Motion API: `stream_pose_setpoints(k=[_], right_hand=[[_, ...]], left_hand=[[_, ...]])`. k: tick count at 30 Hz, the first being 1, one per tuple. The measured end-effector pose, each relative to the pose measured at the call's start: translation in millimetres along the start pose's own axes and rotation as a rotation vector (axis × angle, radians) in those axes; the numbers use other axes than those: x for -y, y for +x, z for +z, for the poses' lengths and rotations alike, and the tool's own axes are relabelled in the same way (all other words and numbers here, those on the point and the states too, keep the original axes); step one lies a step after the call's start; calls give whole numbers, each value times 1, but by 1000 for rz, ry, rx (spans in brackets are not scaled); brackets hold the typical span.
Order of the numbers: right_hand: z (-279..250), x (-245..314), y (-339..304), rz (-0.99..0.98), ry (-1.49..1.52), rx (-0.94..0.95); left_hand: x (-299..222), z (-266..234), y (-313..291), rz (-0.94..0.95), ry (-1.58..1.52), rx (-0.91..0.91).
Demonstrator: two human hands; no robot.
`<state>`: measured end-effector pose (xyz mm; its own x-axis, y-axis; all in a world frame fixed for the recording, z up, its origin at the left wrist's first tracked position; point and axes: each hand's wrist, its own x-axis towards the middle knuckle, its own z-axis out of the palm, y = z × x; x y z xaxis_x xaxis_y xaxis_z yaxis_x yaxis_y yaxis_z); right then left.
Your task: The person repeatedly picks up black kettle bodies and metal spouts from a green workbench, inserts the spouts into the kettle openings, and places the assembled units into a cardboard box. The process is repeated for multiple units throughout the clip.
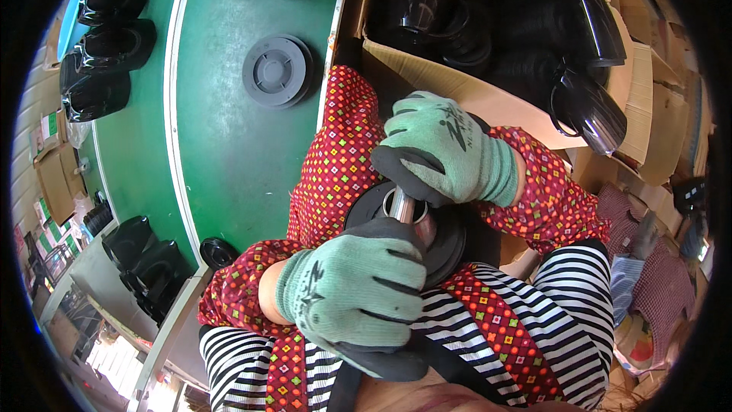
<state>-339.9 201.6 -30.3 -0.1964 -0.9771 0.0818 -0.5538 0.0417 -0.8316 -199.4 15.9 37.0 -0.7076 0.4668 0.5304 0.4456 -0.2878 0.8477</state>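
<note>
My left hand (358, 290), in a pale green glove with dark fingertips, is closed at the near end of a shiny metal bar (402, 207). At the bar's far end my right hand (442, 145), gloved the same way, is closed with the thumb and fingers curled in. Just under the bar lies a black round base (444, 250) with a shiny metal ring (424, 227) at its middle, resting at my lap. My left hand covers part of this base. The hidden ends of the bar cannot be made out.
On the green workbench (229, 160) to the left lies a dark grey round disc (276, 72). Black glossy housings (114, 44) stand along its far left side. A cardboard box (427, 69) at the far right holds several black glossy kettle-like bodies (587, 107).
</note>
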Motion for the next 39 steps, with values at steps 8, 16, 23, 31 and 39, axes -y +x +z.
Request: stream_pose_setpoints(k=[8,16,23,31,39], right_hand=[[30,-15,-15,65,-24,-299],[5,52,-55,180,369,-495],[53,89,-89,50,28,-366],[60,82,-78,181,267,-854],[50,115,37,247,1494,-635]], left_hand=[[14,5,3,-39,295,-158],[-3,-34,-43,-72,1014,-321],[26,-46,-168,-497,1487,-347],[27,-17,-190,-807,1365,-230],[-72,43,-170,-367,689,-548]])
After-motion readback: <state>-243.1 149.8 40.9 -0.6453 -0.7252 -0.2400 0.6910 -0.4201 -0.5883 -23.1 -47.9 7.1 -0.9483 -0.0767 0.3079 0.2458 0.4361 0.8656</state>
